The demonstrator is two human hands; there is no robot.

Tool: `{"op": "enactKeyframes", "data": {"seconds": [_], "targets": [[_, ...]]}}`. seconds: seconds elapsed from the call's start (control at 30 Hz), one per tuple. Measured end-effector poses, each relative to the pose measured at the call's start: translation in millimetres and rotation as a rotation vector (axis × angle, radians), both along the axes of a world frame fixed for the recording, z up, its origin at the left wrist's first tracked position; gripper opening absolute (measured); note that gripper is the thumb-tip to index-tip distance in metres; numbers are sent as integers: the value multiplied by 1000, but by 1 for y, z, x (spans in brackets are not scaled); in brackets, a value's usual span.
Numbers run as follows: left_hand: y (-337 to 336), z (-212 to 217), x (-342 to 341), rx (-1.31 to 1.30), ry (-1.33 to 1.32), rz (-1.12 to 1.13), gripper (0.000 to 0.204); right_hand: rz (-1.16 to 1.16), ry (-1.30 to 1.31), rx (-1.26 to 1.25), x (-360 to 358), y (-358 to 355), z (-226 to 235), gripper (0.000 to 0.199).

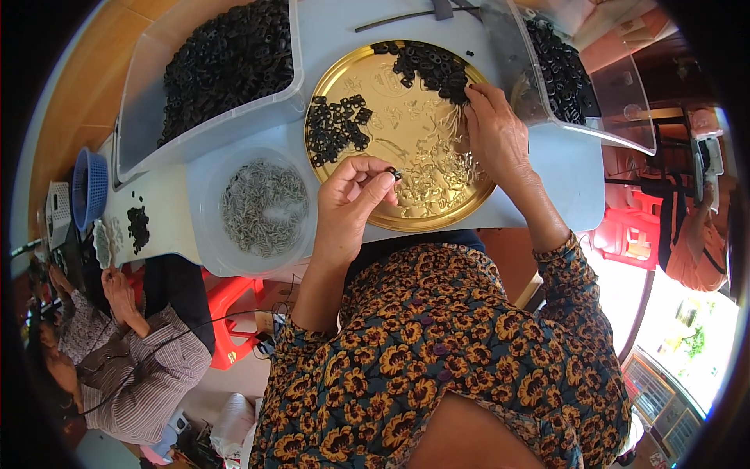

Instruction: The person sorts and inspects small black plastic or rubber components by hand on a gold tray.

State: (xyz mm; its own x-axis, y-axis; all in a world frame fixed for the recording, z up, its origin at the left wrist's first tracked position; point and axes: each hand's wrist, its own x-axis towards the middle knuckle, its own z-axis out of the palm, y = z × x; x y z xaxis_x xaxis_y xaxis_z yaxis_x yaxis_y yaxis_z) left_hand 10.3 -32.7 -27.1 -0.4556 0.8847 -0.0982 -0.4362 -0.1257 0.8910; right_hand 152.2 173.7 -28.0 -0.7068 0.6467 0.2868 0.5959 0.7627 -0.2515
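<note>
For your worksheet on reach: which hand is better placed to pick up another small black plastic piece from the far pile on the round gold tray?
Right. The right hand already rests at that far pile, while the left hand is pinching a small black piece.

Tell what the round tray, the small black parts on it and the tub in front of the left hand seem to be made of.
Round tray: likely metal, gold-coloured and glossy, with embossed patterns that catch the light.
Small black parts: probably plastic or rubber, matt and alike in shape; too small to be sure.
Tub: translucent plastic, its silvery contents showing through the cloudy wall.
</note>
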Motion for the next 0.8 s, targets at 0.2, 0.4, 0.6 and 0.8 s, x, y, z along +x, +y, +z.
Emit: {"op": "enactKeyframes", "data": {"seconds": [0.2, 0.4, 0.6, 0.8], "targets": [[2, 1, 2, 7, -8, -10, 13, 9, -19, -22, 4, 2, -6, 26], [-1, 0, 0, -12, 6, -4, 12, 60, 71, -63, 7, 2, -6, 22], [0, 2, 2, -29, 10, -7, 12, 125, 70, -68, -1, 0, 1, 16], [1, 2, 2, -6, 22, -10, 12, 254, 40, -31, -8, 6, -1, 12]]}}
